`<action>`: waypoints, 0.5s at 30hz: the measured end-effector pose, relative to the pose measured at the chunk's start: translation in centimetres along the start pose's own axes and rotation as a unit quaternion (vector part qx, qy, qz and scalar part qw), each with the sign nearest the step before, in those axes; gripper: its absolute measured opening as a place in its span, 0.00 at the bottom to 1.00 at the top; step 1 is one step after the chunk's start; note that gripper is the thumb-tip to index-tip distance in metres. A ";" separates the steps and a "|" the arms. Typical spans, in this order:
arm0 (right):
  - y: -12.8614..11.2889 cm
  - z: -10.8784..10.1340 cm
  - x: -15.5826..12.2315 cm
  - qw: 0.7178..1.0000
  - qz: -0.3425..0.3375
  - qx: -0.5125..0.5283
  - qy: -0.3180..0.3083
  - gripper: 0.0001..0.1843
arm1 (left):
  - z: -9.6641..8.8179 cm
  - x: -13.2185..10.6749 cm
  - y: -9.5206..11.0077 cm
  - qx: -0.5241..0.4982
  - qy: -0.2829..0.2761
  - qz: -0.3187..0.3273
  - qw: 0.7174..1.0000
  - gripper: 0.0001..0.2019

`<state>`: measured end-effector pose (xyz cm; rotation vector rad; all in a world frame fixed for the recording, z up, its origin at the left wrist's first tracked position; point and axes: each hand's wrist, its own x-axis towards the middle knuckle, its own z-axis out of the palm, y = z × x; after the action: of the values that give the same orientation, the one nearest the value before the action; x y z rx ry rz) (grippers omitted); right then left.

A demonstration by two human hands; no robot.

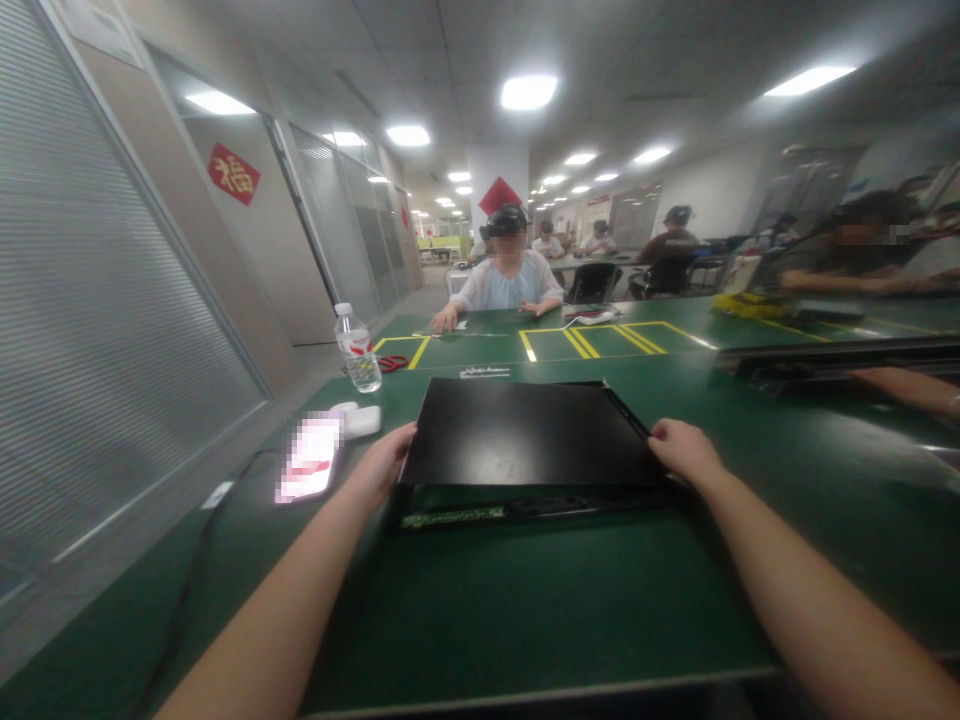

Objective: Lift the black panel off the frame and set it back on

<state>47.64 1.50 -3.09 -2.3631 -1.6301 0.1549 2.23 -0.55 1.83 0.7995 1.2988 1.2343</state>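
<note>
A flat black cover panel (525, 430) lies over a black chassis (480, 513) on the green table (525, 620); the chassis's near edge shows a green circuit board underneath. My left hand (384, 465) grips the panel's left edge, fingers curled round it. My right hand (681, 448) grips the panel's right near corner the same way. The panel's near edge sits slightly raised above the chassis.
A phone (309, 458) and a small white case (361, 420) lie left of the panel, with a cable (187, 580) trailing off. A water bottle (358, 348) and red scissors (391, 362) stand further back. A person (508, 280) sits across the table; another's arm (907, 388) rests at right.
</note>
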 end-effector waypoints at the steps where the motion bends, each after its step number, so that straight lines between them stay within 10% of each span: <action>1: 0.0 0.0 0.0 1.000 0.000 0.000 0.001 0.11 | 0.0 0.0 0.0 0.009 -0.002 0.002 1.000 0.12; 15: 0.5 0.6 0.4 0.998 0.022 0.054 -0.002 0.22 | -0.3 -0.3 -0.2 -0.011 -0.106 0.065 0.992 0.32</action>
<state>48.13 1.77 -3.77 -2.3194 -1.5305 0.2507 2.07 -0.97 1.64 0.9836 1.0727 1.2268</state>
